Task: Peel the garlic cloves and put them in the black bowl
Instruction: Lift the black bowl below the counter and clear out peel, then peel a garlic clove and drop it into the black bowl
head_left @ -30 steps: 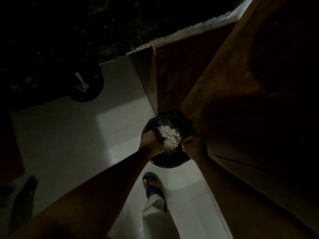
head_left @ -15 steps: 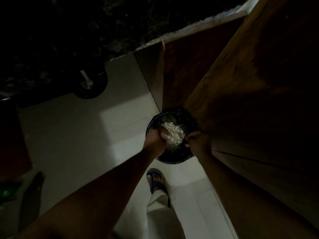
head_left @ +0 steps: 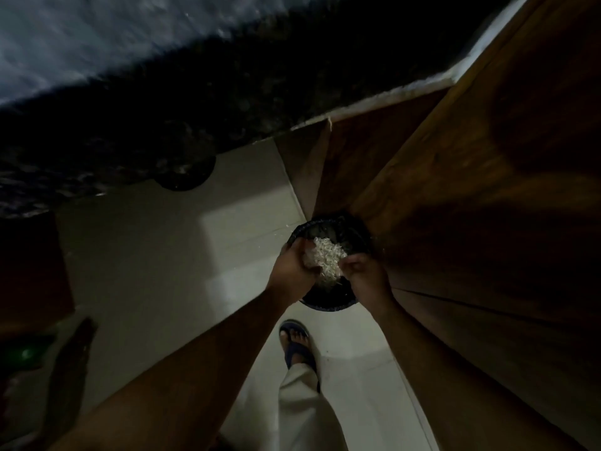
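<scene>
Both our hands, left hand (head_left: 290, 267) and right hand (head_left: 364, 273), grip pale garlic skins (head_left: 326, 258) with curled fingers above a black bin (head_left: 328, 304) on the pale tiled floor (head_left: 169, 255), wooden cabinet (head_left: 471, 190) at right.

Both bare forearms reach down and forward from the bottom of the view, the left one coming in at a slant from the lower left and the right one from the lower right, so the wrists end up close together. The left hand (head_left: 290, 268) has its back toward the camera with the fingers curled in around a pale clump, and the right hand (head_left: 366, 271) sits just beside it, fingers bent and tips pinched toward the same clump. Lighting is really dim, so I can't make out individual fingertips.
</scene>
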